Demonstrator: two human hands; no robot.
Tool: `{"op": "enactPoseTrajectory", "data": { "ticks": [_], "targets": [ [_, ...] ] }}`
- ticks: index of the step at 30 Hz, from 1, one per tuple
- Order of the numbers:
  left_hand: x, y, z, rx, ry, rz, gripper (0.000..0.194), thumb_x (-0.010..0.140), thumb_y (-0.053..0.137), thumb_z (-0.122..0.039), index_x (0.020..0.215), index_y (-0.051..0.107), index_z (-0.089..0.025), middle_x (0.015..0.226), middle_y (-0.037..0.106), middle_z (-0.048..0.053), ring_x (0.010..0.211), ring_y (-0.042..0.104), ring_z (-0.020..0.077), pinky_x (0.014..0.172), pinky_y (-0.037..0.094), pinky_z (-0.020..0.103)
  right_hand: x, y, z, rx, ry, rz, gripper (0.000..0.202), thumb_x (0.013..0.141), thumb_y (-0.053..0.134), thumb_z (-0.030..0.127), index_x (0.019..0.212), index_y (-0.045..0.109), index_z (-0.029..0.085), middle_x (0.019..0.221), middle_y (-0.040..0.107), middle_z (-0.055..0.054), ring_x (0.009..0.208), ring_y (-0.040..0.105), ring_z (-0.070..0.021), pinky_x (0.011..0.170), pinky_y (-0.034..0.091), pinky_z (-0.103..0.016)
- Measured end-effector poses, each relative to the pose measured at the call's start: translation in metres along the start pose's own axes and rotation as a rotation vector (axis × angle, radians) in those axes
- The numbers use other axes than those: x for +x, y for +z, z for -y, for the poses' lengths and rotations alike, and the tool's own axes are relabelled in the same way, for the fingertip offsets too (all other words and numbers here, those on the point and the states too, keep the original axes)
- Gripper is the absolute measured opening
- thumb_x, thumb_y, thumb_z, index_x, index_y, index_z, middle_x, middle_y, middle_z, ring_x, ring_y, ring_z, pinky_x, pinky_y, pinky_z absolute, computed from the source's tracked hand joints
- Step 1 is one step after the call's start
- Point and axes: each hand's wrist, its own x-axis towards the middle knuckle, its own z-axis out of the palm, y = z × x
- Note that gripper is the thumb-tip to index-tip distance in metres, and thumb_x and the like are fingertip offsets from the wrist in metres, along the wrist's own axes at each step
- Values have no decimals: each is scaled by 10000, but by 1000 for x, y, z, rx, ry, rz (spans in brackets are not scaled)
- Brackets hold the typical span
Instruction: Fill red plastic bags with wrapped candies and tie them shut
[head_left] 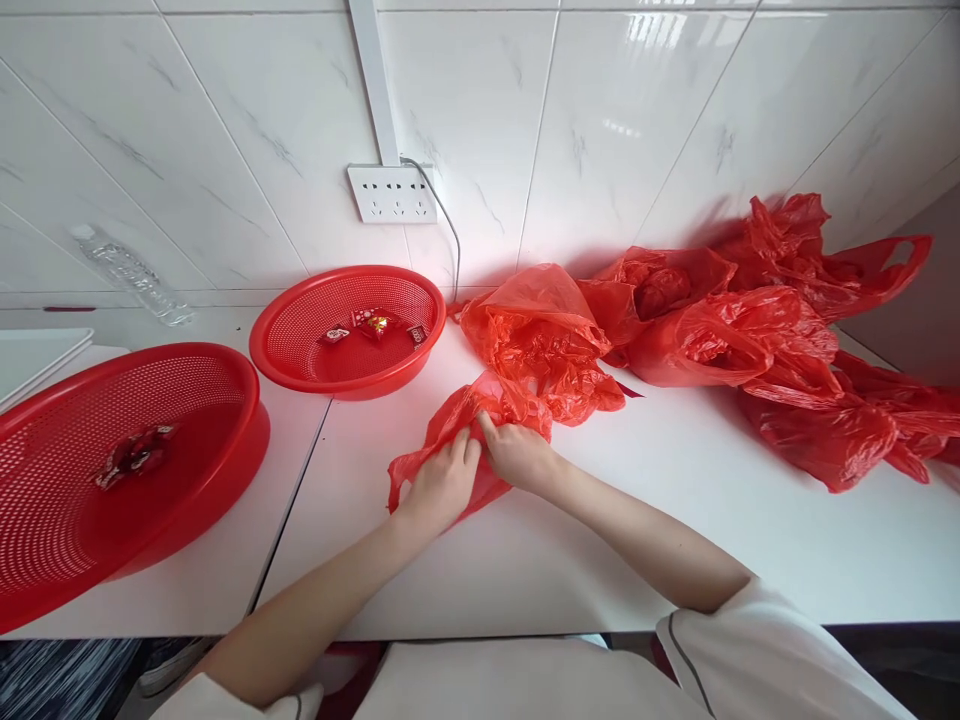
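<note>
A thin red plastic bag (442,430) lies crumpled on the white table in front of me. My left hand (442,482) is closed on its near left part, fingers bent into the plastic. Close beside it, my right hand (517,455) pinches the same bag, its thumb pointing up and left. The two hands almost touch at the fingertips. Just behind the bag sits a puffed red bag (536,320). More red bags (735,335) are heaped along the wall to the right.
A red basket (345,385) with several wrapped sweets stands behind left; a larger red basket (247,440) with wrapped sweets is at the far left. A clear plastic bottle (131,270) lies by the wall. A power strip (392,194) with a grey cable is on the tiles.
</note>
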Motion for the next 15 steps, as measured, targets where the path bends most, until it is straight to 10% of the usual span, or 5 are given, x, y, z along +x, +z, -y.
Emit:
{"op": "enactPoseTrajectory", "data": {
  "ticks": [7,15],
  "targets": [
    [14,-52,58,-145,-199,249,337,868,470,-154,1201,516,-179,905,700,123,827,699,278,658,520,346,5,-20,-38,-20,227,-5,267,914,522,262,1120,632,131,913,703,-161,859,695,-278,665,505,-318],
    [2,-81,48,-381,-11,336,280,957,305,-270,1110,530,-204,825,694,65,735,668,222,564,435,285,-1,-47,-42,97,-119,-123,297,985,412,344,937,664,194,910,691,-55,848,635,-156,680,414,-231]
  ]
}}
